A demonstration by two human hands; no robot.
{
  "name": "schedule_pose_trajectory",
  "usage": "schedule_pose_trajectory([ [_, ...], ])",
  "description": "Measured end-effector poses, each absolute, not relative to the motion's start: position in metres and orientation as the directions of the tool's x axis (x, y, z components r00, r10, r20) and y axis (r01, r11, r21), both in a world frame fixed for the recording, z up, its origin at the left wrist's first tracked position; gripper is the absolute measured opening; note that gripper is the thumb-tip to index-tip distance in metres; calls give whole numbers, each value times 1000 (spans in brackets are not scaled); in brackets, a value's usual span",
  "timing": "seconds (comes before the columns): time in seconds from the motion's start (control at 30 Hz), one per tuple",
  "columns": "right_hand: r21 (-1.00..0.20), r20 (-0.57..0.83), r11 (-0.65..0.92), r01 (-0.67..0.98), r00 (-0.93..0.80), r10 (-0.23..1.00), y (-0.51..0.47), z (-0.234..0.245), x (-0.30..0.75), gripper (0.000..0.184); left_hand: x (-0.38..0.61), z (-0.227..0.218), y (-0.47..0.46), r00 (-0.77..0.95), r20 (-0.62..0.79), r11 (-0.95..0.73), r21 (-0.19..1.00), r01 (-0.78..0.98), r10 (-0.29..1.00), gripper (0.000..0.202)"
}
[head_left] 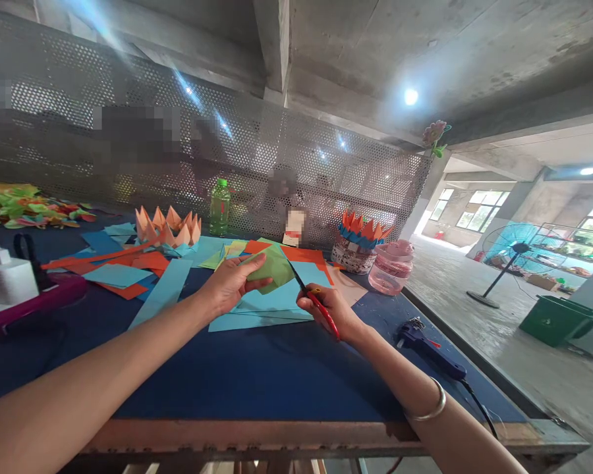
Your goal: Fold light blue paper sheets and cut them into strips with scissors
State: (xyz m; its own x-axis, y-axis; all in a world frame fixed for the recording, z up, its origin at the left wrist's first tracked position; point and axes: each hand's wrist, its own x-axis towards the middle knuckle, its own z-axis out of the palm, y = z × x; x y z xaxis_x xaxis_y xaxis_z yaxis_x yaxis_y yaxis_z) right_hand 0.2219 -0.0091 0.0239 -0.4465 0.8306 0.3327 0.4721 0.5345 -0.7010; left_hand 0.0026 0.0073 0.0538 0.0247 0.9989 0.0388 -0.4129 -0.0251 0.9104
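Note:
My left hand [232, 283] pinches a piece of green paper [277, 268] between thumb and fingers, above the middle of the table. In my right hand [333, 306] is a pair of scissors [323, 313] with red handles. Its dark blades point up and left, at the right edge of the green paper; whether they touch it I cannot tell. Beneath both hands lie light blue sheets [261, 319], with orange paper [311, 258] just behind them.
Folded-paper crowns [169, 230] stand at the back left. A green-capped bottle [220, 207], a basket [353, 257] with an orange and blue crown and a pink jar [389, 270] line the back. A glue gun [432, 352] lies right; a power strip [22, 306] sits left.

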Motion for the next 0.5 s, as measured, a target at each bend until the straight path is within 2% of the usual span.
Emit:
schedule_pose_trajectory([
  [0.37, -701, 326, 511, 497, -414, 850, -9, 23, 219, 40, 3, 54, 8, 31, 39, -23, 911, -412, 999, 10],
  [0.5, -652, 357, 540, 532, -413, 838, -9, 24, 219, 41, 3, 54, 8, 27, 42, -27, 910, -415, 999, 10],
])
